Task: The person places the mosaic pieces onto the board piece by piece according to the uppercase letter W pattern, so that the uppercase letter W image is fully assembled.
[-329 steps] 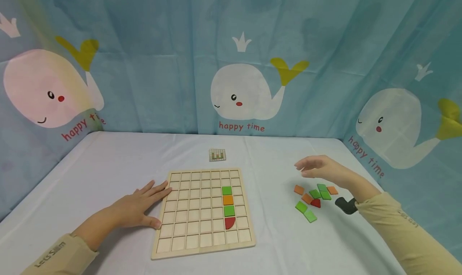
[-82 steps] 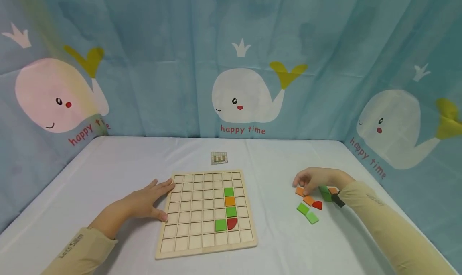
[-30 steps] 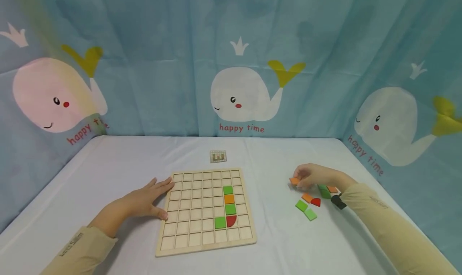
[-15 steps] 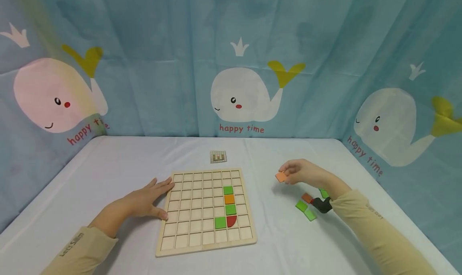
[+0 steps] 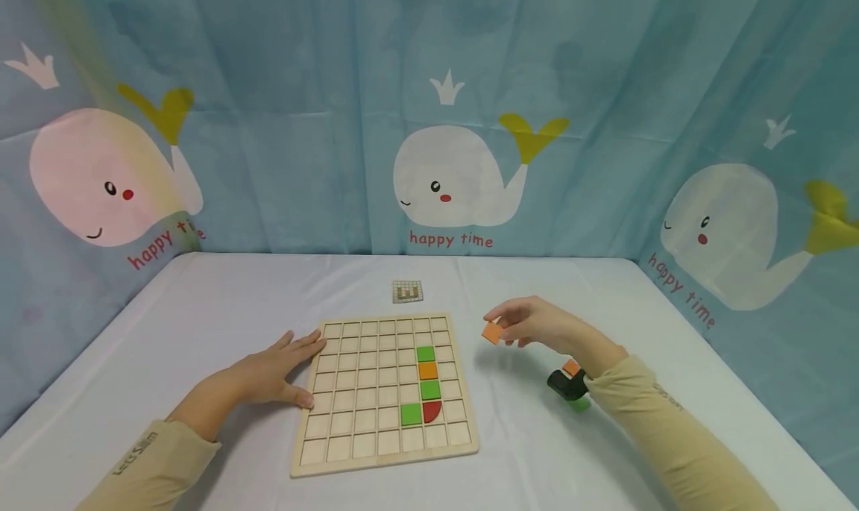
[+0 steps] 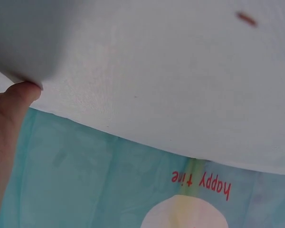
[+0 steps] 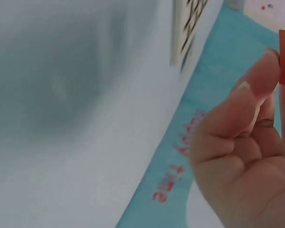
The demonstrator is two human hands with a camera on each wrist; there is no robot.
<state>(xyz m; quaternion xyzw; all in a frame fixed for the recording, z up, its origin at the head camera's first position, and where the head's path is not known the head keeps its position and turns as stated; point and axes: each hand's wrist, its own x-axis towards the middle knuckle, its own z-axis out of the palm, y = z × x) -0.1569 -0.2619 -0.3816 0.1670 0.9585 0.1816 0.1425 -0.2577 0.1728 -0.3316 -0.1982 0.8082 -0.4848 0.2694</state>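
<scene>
The right hand (image 5: 540, 323) pinches 1 orange square tile (image 5: 492, 333), raised near the right side of the wooden grid board (image 5: 365, 422). The left hand (image 5: 268, 369), with fingers spread and gripping nothing, touches the board's left edge; this should keep it steady. Probably it is best to level the tile, align it with 1 cell, and lower it without disturbing the 5 placed tiles (image 5: 427, 371).
</scene>
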